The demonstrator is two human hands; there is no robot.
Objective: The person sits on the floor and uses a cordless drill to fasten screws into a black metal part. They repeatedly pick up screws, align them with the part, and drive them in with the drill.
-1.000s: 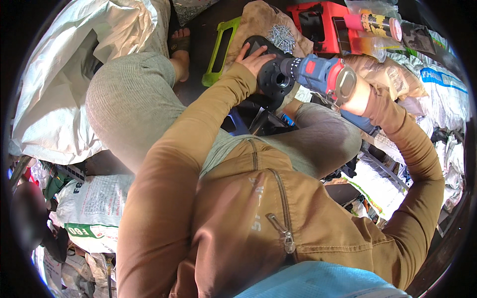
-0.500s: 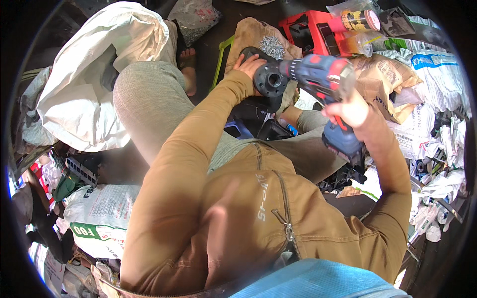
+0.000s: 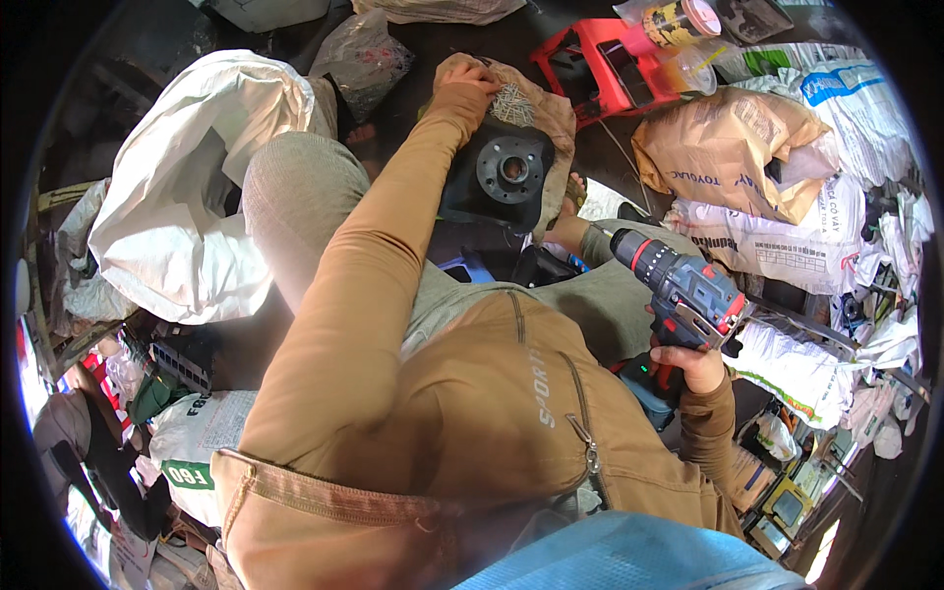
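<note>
My right hand [image 3: 688, 366] is wrapped around the handle of a blue, black and red cordless drill [image 3: 688, 287], which is held at the right, over my leg, with its chuck toward the upper left. At the far end of my outstretched arm, my left hand [image 3: 468, 75] lies at the edge of a pile of silver screws [image 3: 512, 104]. Its fingers are bent and together; whatever is between them is hidden. Just nearer than the pile is a black base [image 3: 480, 205] bearing a round black flange [image 3: 489, 175] with a centre hole and several smaller holes around it.
The screws lie on a brown sack [image 3: 560, 128]. A red plastic frame [image 3: 588, 51] stands behind, near a cup [image 3: 696, 22]. Brown paper sacks [image 3: 723, 133] and white sacks [image 3: 787, 236] crowd the right. A big white sack [image 3: 167, 236] is at the left.
The drill has come off the flange and moved toward me, down and right. My left hand has left the flange and reached to the screws. The view has shifted slightly.
</note>
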